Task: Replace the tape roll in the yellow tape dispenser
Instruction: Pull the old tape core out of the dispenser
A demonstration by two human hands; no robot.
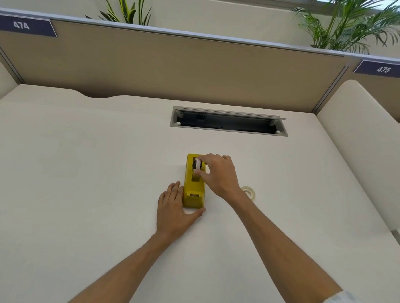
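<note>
From the head view, a yellow tape dispenser (194, 188) is sitting on a pale desk (77, 168), just below the middle of the frame, its long axis running away from the person. The left hand (174, 211) is lying against the dispenser's left side and near end, fingers straight along the side and the thumb reaching across under the near end, bracing it rather than curling round it. The right hand (216, 174) is reaching in from the lower right and is pinching a white tape roll (197, 164) in the well at the dispenser's far end, fingers over its top and thumb at its near edge; whether the roll is seated cannot be told. A second, clear tape roll (249, 191) is lying flat on the desk just right of the right wrist, partly hidden by it. Above the middle, an open cable tray (228, 123) is set into the desk. A tan partition (164, 63) is crossing the upper frame, carrying labels 474 (21, 25) at upper left and 475 (383, 69) at upper right, with plants (125, 6) rising behind it.
</note>
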